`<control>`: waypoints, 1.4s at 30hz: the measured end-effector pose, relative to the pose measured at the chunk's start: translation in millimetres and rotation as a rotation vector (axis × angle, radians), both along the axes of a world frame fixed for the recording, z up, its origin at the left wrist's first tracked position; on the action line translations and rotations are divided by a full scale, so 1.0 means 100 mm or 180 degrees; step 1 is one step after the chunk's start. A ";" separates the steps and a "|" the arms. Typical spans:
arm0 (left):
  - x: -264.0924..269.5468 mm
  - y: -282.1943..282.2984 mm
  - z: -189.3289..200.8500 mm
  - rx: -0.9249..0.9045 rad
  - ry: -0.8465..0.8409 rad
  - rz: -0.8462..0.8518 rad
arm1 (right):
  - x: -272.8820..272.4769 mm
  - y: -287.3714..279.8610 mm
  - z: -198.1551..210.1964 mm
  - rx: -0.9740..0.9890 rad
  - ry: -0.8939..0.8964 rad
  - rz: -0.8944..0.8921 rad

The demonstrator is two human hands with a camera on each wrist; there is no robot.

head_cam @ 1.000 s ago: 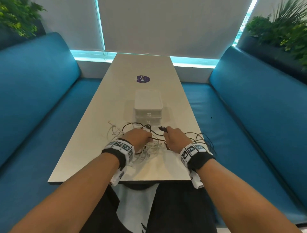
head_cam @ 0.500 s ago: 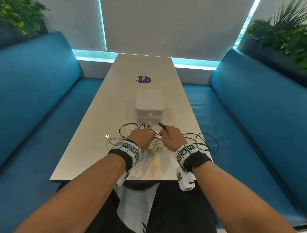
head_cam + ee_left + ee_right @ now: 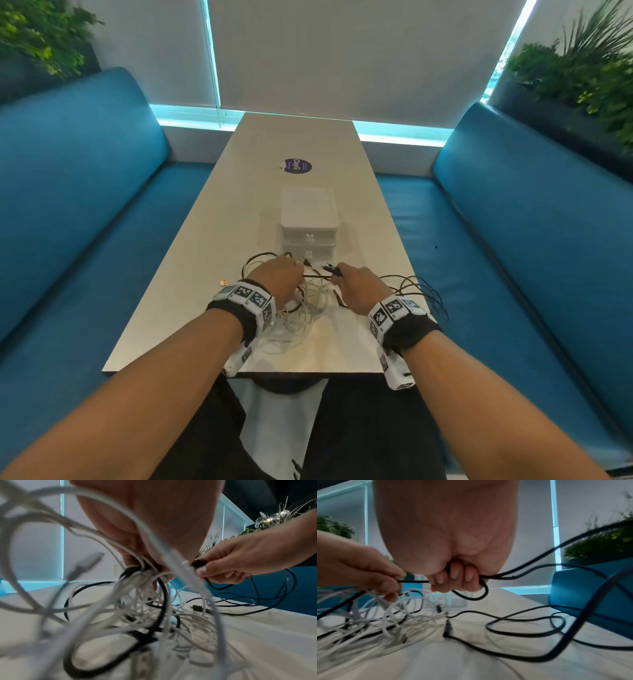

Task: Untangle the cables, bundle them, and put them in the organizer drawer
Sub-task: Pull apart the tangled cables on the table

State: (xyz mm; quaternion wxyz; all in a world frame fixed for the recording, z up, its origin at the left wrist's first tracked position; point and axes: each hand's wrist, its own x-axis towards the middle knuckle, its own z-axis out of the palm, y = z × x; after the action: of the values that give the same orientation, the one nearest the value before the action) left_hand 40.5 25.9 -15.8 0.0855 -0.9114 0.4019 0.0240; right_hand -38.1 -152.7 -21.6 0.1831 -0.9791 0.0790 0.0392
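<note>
On the bench before you lies the cable tangle, your left hand and right hand side by side in it; the organizer stands just behind, a sticker farther back.

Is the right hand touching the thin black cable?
Touching. The right wrist view shows the right hand with fingers curled round the thin black cable, which runs taut across to the left hand.

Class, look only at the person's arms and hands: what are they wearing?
The forearms are bare, with no sleeves. The left hand and right hand wear no gloves. Each wrist carries a black band topped by a white strap printed with square black-and-white code markers; a white marked piece hangs below each.
</note>
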 end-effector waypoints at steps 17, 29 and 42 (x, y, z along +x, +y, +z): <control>-0.20 -0.14 0.14 0.0678 -0.0190 -0.0128 | -0.02 0.03 -0.01 0.0303 -0.0419 -0.0554; -0.12 -0.03 0.06 -0.0384 -0.0203 -0.0185 | 0.09 0.19 0.02 0.0434 -0.0216 0.0035; -0.09 -0.04 0.28 0.0388 -0.0321 -0.0030 | 0.05 0.10 0.05 0.0237 -0.0206 -0.0106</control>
State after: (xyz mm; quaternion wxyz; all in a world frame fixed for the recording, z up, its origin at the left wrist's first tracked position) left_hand 31.3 21.4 11.9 0.1610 -0.9026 0.3992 0.0021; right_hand -33.3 -142.4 -16.6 0.2225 -0.9709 0.0879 0.0073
